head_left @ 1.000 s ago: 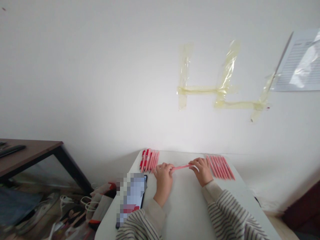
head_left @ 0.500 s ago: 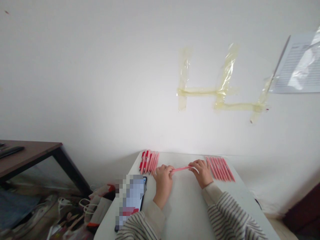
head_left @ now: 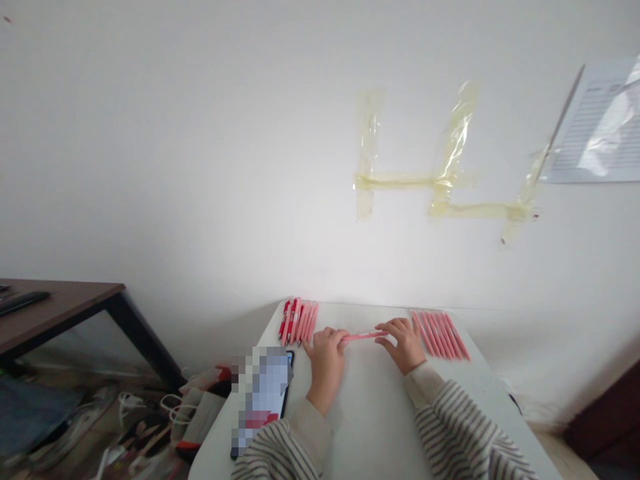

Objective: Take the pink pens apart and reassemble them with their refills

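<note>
Over the middle of the white table (head_left: 373, 413), a slim pink pen (head_left: 365, 336) lies almost level between my two hands. My left hand (head_left: 327, 363) pinches its left end between thumb and fingers. At the other end, my right hand (head_left: 404, 343) has its fingertips on the pen, with the thumb just below. Close to the left hand is a row of red and pink pens (head_left: 299, 321), some with dark tips. Several pink pens (head_left: 441, 335) lie side by side in a slanted row beyond my right hand.
A phone (head_left: 263, 403), partly blurred out, lies along the table's left edge. The white wall (head_left: 225, 167) with yellowed tape (head_left: 400, 181) rises behind the table. At left stand a brown desk (head_left: 65, 297) and, on the floor, bags (head_left: 200, 413).
The right thumb and fingers have parted slightly around the pen's right end. The pen and my left hand are nearly where they were; the view has tilted a little.
</note>
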Tool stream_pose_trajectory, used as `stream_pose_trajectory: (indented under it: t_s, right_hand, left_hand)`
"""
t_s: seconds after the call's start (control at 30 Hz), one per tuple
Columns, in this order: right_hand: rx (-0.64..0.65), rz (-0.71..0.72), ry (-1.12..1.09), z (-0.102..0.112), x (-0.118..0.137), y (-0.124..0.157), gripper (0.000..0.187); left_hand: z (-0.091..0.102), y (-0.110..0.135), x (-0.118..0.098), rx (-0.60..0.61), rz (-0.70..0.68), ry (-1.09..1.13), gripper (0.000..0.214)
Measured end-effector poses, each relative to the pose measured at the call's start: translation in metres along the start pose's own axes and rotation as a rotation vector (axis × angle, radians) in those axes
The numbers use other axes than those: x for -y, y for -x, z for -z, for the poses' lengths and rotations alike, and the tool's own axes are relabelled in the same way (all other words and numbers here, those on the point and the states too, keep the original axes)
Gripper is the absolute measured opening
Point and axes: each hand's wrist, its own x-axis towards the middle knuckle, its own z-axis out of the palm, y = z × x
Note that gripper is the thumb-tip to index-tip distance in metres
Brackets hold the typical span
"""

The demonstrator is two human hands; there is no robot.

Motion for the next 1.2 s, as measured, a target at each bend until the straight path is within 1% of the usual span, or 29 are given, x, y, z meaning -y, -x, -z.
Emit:
stream_pose_trajectory:
  t_s: [0.2,0.33,0.47,0.63,0.8,1.0,1.2]
  right_hand:
    - [0.010,0.012,0.002,0.000,-0.002,-0.001,0.012]
    - [-0.007,0.004,0.017,0.000,-0.001,-0.002,0.012]
    - [-0.011,-0.003,0.024,0.001,0.000,-0.002,0.014]
    - [0.006,-0.008,-0.009,0.001,-0.001,-0.001,0.019]
    - [-0.001,-0.015,-0.013,0.000,-0.002,-0.001,0.025]
    - [0.001,0.011,-0.003,0.000,-0.006,-0.002,0.025]
    - [-0.033,0.011,0.029,-0.003,-0.010,-0.002,0.017]
  left_hand:
    - [0.001,-0.001,0.000,0.015,0.010,0.022,0.022]
    - [0.000,-0.003,0.001,0.002,0.001,0.064,0.023]
    - [-0.002,-0.005,0.004,-0.014,-0.013,0.095,0.023]
    - [-0.003,-0.005,0.007,0.008,-0.034,0.116,0.023]
    - [-0.002,-0.004,0.004,-0.037,-0.039,0.094,0.018]
    - [-0.001,-0.003,0.002,-0.046,-0.017,0.057,0.021]
    - [-0.001,-0.003,0.003,-0.031,-0.008,0.055,0.023]
